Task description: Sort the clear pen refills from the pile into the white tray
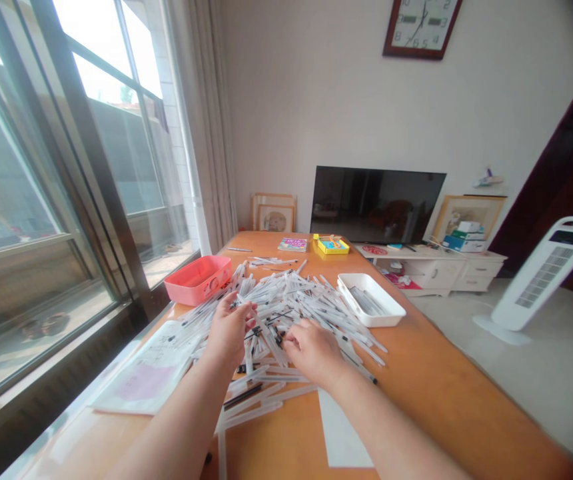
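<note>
A wide heap of clear and white pen barrels (pixel 286 293) with black parts among them covers the middle of the table. Over its near left side is my left hand (pixel 229 330), its fingers bent in towards the thumb; whatever is between them is too small to make out. My right hand (pixel 311 347) rests at the heap's near edge, fingers curled and pinched beside small black pen parts (pixel 279 335). What that pinch holds is hidden. Loose barrels (pixel 254 417) and a black one (pixel 242 396) lie nearer to me, between my forearms.
A red plastic basket (pixel 191 285) stands left of the heap, a white tray (pixel 391 312) holding thin grey sticks to its right. A printed booklet (pixel 146 377) and a white sheet (pixel 344 433) lie close by. Farther back are a colourful book (pixel 293 245) and a yellow box (pixel 334 248).
</note>
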A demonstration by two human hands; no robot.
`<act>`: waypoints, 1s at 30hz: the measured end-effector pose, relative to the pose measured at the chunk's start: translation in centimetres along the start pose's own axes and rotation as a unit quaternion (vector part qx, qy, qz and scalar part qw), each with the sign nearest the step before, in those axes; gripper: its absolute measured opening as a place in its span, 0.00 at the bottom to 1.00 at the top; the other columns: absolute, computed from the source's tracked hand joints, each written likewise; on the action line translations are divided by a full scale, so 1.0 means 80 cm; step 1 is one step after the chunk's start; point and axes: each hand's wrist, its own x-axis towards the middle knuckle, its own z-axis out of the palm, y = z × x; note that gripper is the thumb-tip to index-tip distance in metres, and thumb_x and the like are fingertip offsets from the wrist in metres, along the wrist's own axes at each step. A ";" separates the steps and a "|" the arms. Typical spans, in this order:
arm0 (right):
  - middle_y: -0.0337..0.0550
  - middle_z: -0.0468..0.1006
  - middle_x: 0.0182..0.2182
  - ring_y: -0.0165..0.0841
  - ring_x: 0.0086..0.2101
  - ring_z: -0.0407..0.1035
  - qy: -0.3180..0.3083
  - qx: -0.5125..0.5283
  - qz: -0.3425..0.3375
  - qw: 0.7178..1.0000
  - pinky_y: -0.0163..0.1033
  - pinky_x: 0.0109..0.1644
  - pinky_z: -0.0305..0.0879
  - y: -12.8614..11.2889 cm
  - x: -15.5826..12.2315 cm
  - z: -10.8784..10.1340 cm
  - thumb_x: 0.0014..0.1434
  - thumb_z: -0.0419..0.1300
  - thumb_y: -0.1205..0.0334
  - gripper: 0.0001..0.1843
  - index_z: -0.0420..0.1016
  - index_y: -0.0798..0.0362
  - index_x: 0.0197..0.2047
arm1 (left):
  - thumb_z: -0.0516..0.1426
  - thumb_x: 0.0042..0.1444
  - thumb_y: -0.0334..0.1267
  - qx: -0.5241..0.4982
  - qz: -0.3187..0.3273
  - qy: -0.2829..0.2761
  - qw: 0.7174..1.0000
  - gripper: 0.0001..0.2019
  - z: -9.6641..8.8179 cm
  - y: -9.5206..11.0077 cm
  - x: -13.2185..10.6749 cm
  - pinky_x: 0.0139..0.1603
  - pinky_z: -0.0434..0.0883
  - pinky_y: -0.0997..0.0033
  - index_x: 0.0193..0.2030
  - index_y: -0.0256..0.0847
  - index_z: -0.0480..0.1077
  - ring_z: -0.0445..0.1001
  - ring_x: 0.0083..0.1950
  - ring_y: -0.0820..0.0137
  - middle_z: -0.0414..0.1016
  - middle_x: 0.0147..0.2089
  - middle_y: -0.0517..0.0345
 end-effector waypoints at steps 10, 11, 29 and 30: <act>0.42 0.78 0.40 0.36 0.42 0.70 0.018 -0.050 0.021 0.998 0.37 0.43 0.58 0.002 0.019 -0.015 0.63 0.55 0.64 0.09 0.77 0.48 0.40 | 0.61 0.52 0.24 -0.092 -0.052 0.021 0.994 0.12 -0.001 0.011 0.001 0.30 0.70 0.79 0.40 0.39 0.66 0.71 0.26 0.79 0.76 0.34 0.55; 0.42 0.78 0.40 0.36 0.43 0.71 0.009 -0.058 0.016 0.998 0.37 0.44 0.58 0.000 0.024 -0.016 0.63 0.55 0.64 0.09 0.77 0.48 0.40 | 0.61 0.52 0.23 -0.097 -0.053 0.020 0.994 0.12 -0.001 0.011 0.001 0.30 0.71 0.79 0.39 0.39 0.66 0.72 0.26 0.78 0.76 0.34 0.56; 0.46 0.78 0.43 0.38 0.41 0.73 -0.106 -0.151 -0.038 0.982 0.39 0.41 0.61 -0.008 0.105 0.020 0.57 0.56 0.69 0.13 0.79 0.48 0.42 | 0.62 0.51 0.24 -0.129 -0.060 0.039 0.989 0.08 -0.010 0.008 0.010 0.31 0.72 0.79 0.33 0.38 0.67 0.72 0.27 0.79 0.77 0.36 0.55; 0.47 0.78 0.43 0.38 0.41 0.73 -0.101 -0.151 -0.035 0.983 0.39 0.41 0.61 -0.007 0.104 0.017 0.57 0.56 0.68 0.12 0.79 0.48 0.41 | 0.62 0.52 0.24 -0.128 -0.060 0.039 0.989 0.08 -0.010 0.009 0.010 0.31 0.72 0.79 0.32 0.38 0.67 0.72 0.27 0.79 0.77 0.36 0.55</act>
